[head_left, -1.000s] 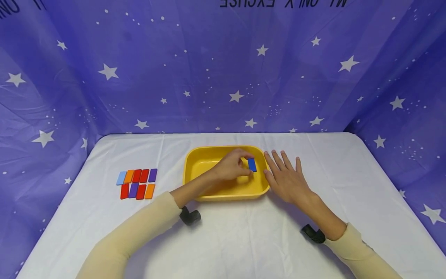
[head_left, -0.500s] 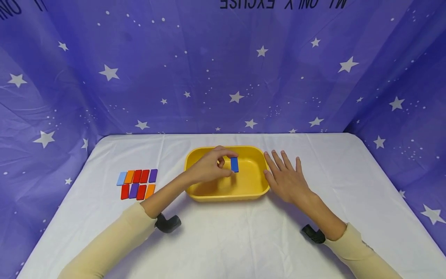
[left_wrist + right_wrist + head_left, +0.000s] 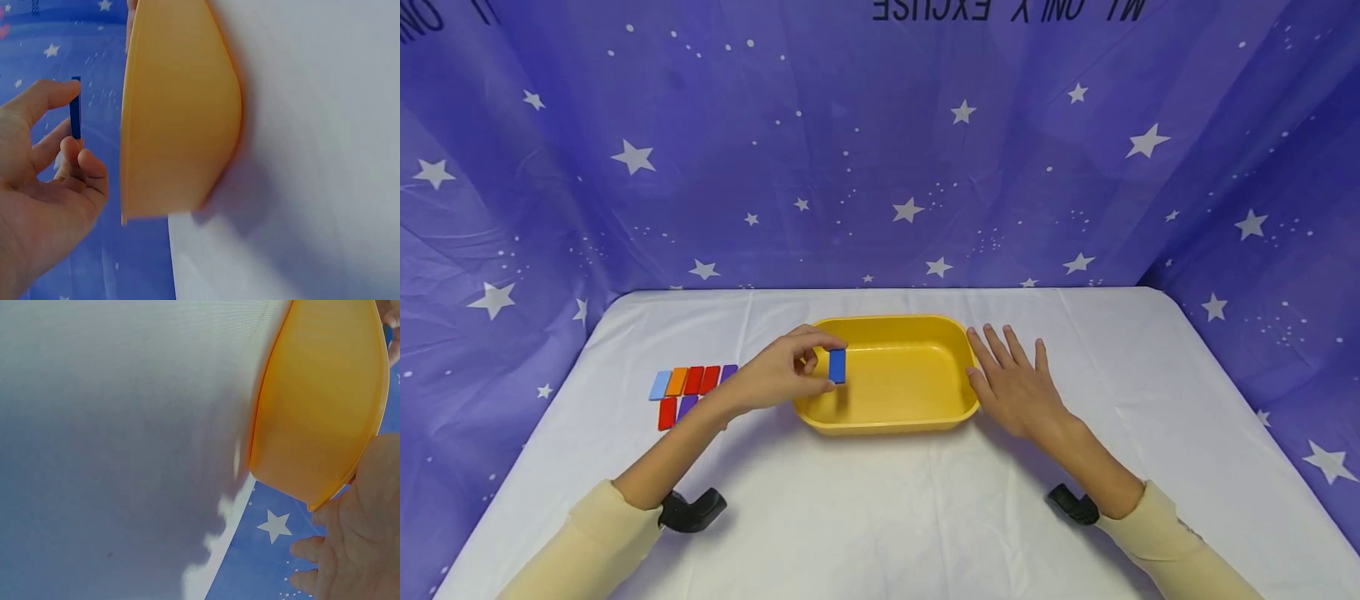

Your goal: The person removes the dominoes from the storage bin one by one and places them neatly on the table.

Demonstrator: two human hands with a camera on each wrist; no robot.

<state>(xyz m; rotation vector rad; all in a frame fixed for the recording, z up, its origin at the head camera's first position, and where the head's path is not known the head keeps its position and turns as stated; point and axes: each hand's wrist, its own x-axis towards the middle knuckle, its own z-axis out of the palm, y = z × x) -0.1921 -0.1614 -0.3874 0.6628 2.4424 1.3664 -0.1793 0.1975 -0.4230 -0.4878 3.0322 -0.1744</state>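
Between thumb and fingertips my left hand [image 3: 778,371] pinches a flat blue rectangular tile [image 3: 837,367] by its two short ends, above the left part of a yellow plastic tub [image 3: 887,427]. In the left wrist view the tile [image 3: 75,109] shows edge-on, higher than the rim of the tub [image 3: 181,112]. My right hand [image 3: 1018,383] has its fingers spread and straight, with thumb and fingertips at the tub's right rim. The right wrist view shows the palm [image 3: 369,519] beside the end of the tub [image 3: 325,394]. No tile shows inside the tub.
Left of the tub, two rows of flat tiles lie on the white tablecloth [image 3: 880,517]: light blue [image 3: 660,385], orange [image 3: 676,381], red [image 3: 694,380] and purple [image 3: 728,372]. My left forearm covers part of the lower row. A purple star-patterned curtain [image 3: 820,150] hangs behind.
My left hand has moved left with the blue tile, from the tub's right side to its left end, and now overlaps some tiles in view. The right hand has stayed at the rim.
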